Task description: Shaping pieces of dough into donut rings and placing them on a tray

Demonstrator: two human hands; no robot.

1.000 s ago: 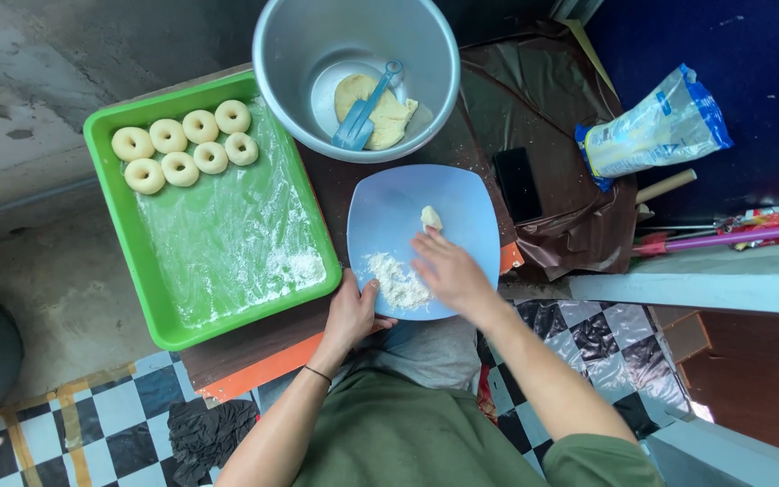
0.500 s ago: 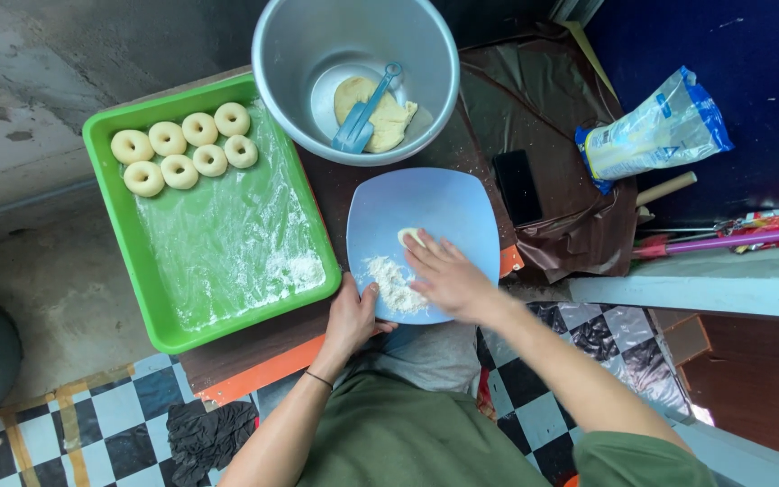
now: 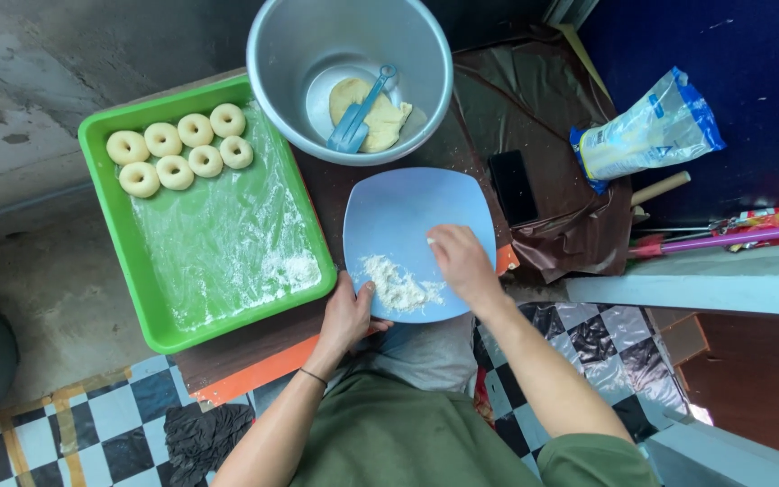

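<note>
A light blue plate [image 3: 398,207] lies on the low table, with a heap of white flour [image 3: 394,284] at its near edge. My left hand [image 3: 349,314] grips the plate's near rim, thumb on top by the flour. My right hand [image 3: 462,261] lies palm down on the plate, pressing a small piece of dough that shows only as a pale bit at my fingertips. Beyond the plate a grey metal bowl [image 3: 290,81] holds a lump of dough [image 3: 380,122] and a blue scraper [image 3: 358,117].
A green tray [image 3: 110,225] lined with floured plastic holds several ring-shaped dough pieces [image 3: 182,149] at its far left. A dark phone [image 3: 511,187], a flour bag [image 3: 646,131] and a wooden rolling pin [image 3: 660,189] lie to the right. Checkered floor lies below.
My right hand has drawn the dough piece from the plate's far right side toward the middle and now covers it. My left hand still holds the rim.
</note>
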